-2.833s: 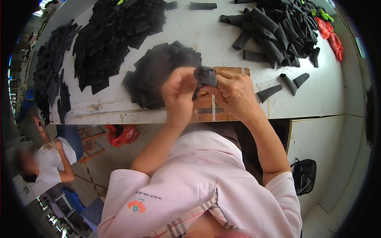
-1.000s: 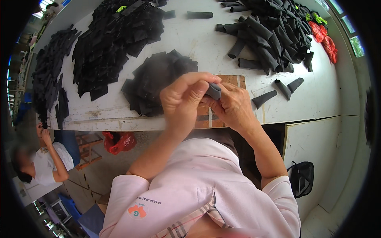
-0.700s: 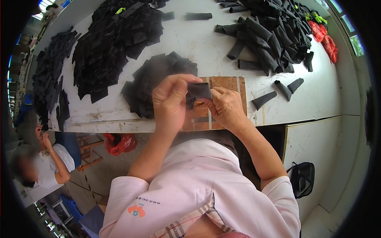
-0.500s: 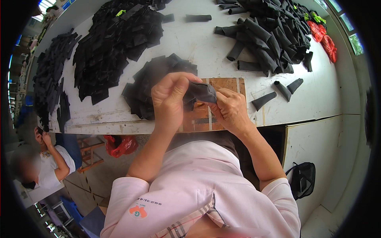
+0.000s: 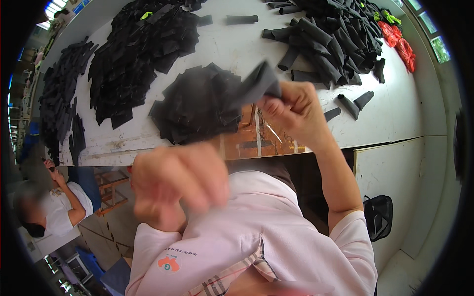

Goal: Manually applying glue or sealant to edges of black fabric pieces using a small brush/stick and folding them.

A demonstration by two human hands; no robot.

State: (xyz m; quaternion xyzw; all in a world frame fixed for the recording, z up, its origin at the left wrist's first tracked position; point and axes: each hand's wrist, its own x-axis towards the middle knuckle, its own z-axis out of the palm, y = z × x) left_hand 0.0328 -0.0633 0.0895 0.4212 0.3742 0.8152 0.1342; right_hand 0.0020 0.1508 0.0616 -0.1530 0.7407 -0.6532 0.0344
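Note:
My right hand point(image 5: 295, 111) is raised over the table's near part, its fingers closed on one end of a black fabric tube point(image 5: 260, 83). The tube's free part points left and is blurred. Apart from it, my left hand point(image 5: 180, 180) is off the table's near edge, in front of my shirt. Motion smears its fingers, so I cannot make out anything in them. Just left of the tube lies a heap of flat black fabric pieces point(image 5: 190, 106). Under the right hand is a brown board point(image 5: 252, 143) with pale tape strips.
A pile of black fabric tubes point(image 5: 331, 49) lies at the far right, with red plastic bags point(image 5: 406, 53) beyond. Larger heaps of flat black pieces point(image 5: 143, 54) cover the left. Single tubes point(image 5: 348, 105) lie right of my hand. Another person point(image 5: 74, 202) sits at the left.
My left hand has let go of the tube and swung down toward me, off the table. The right hand has lifted the tube slightly up and right.

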